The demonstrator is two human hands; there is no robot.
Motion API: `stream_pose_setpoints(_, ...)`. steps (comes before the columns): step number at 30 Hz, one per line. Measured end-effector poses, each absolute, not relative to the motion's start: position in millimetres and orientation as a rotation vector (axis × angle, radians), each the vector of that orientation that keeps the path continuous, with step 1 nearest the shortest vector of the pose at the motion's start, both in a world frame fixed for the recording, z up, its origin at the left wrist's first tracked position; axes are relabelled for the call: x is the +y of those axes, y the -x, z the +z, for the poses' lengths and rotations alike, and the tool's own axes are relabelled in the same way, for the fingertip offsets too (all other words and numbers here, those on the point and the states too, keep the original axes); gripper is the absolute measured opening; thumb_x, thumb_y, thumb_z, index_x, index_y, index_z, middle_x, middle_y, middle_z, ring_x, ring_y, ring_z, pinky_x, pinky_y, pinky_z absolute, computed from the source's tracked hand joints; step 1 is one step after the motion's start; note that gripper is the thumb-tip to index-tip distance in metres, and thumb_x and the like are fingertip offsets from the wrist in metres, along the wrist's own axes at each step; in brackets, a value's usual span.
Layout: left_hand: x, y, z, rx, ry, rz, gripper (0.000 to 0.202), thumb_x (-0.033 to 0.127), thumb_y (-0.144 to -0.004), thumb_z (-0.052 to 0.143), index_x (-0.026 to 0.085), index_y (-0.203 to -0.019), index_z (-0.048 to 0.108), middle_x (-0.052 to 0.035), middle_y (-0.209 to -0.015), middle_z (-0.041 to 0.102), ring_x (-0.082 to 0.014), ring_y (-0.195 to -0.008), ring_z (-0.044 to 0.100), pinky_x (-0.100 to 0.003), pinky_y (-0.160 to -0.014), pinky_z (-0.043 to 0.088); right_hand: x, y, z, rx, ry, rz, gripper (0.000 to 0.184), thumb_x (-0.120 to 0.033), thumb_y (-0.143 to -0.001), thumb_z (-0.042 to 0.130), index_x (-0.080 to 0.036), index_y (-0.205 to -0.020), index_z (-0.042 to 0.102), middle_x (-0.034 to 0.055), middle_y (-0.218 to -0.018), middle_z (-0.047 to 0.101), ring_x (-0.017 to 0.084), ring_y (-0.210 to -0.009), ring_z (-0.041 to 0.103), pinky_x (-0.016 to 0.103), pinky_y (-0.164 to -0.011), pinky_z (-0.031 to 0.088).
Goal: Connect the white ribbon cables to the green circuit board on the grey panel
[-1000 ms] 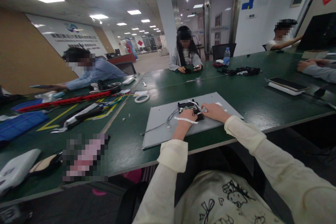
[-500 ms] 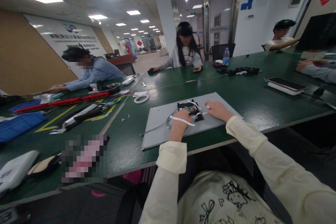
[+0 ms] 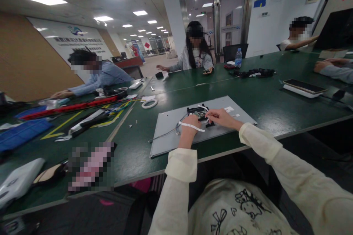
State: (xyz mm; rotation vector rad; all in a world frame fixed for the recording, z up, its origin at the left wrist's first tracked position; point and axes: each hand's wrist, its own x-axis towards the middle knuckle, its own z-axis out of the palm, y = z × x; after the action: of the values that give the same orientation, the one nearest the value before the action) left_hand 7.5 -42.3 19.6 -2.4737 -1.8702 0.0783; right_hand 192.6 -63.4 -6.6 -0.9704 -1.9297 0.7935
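Note:
A flat grey panel (image 3: pixel 164 126) lies on the green table in front of me, with a small circuit board (image 3: pixel 202 115) in a black bracket (image 3: pixel 193 109) on it. My left hand (image 3: pixel 191 124) rests at the board's left side, fingers curled down and mostly hidden. Across the back of that hand runs a thin white strip (image 3: pixel 200 129). At the board's right edge my right hand (image 3: pixel 223 118) has its thumb and fingers pinched together; what is between them is too small to make out. A grey cable (image 3: pixel 168 133) trails left over the panel.
Left of the panel are a white tape roll (image 3: pixel 149 103), a small wrench (image 3: pixel 152 88), a blue basket (image 3: pixel 24 134) and a red strip (image 3: pixel 71 107). A phone on a white box (image 3: pixel 303 90) lies to the right. Farther back stands a water bottle (image 3: pixel 238 58). Other people sit around the table.
My right hand has moved left from the panel's right part to the board's edge, uncovering white pieces on the panel. My left hand stays put. The person opposite has lifted a hand off a black object.

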Motion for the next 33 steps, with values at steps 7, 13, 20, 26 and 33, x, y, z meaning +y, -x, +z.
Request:
stream_pose_setpoints(7,-37,-5,19,-1.75,2.529,0.088,0.027,0.033,-0.08,0.059,0.014,-0.094,0.071,-0.0159,-0.101,0.071,-0.0262,-0.098,0.067,-0.033,-0.084,0.053,-76,-182,2,-2.055,0.768,1.402,0.043,-0.044,-0.091,0.053,-0.019,-0.126,0.057,0.0034,-0.085,0.07,0.007,-0.053,0.055,0.018,-0.05,0.037)
stream_pose_setpoints(13,-39,-8,24,-1.83,2.507,0.109,0.025,0.027,-0.084,0.053,0.012,-0.091,0.072,-0.017,-0.098,0.071,-0.0246,-0.096,0.068,-0.031,-0.083,0.053,-76,-183,5,-2.009,0.648,1.591,0.039,-0.047,-0.089,0.056,-0.019,-0.114,0.065,0.0084,-0.11,0.068,0.01,-0.07,0.064,0.019,-0.056,0.044)
stream_pose_setpoints(20,-43,-7,21,-1.797,2.522,0.05,0.033,0.035,-0.088,0.048,0.014,-0.095,0.072,-0.0159,-0.102,0.071,-0.0262,-0.095,0.068,-0.034,-0.082,0.054,-70,-182,1,-1.625,0.636,1.562,0.028,-0.041,-0.08,0.068,-0.013,-0.084,0.068,0.0054,-0.08,0.067,0.014,-0.076,0.063,0.027,-0.075,0.049)
stream_pose_setpoints(26,-46,-7,18,-1.81,2.428,-0.062,0.03,0.022,-0.087,0.046,0.017,-0.104,0.07,-0.0137,-0.105,0.071,-0.0228,-0.098,0.067,-0.031,-0.087,0.051,-65,-187,3,-1.332,0.603,1.452,0.023,-0.039,-0.079,0.067,-0.017,-0.08,0.064,0.0036,-0.079,0.062,0.013,-0.076,0.058,0.027,-0.076,0.047)
stream_pose_setpoints(33,-50,-3,24,-1.834,2.421,-0.075,0.027,0.024,-0.086,0.049,0.015,-0.101,0.07,-0.0151,-0.102,0.071,-0.0242,-0.098,0.067,-0.03,-0.084,0.051,-55,-184,-3,-1.259,0.72,1.278,0.027,-0.042,-0.078,0.067,-0.019,-0.09,0.062,0.0041,-0.095,0.065,0.013,-0.085,0.059,0.027,-0.079,0.046)
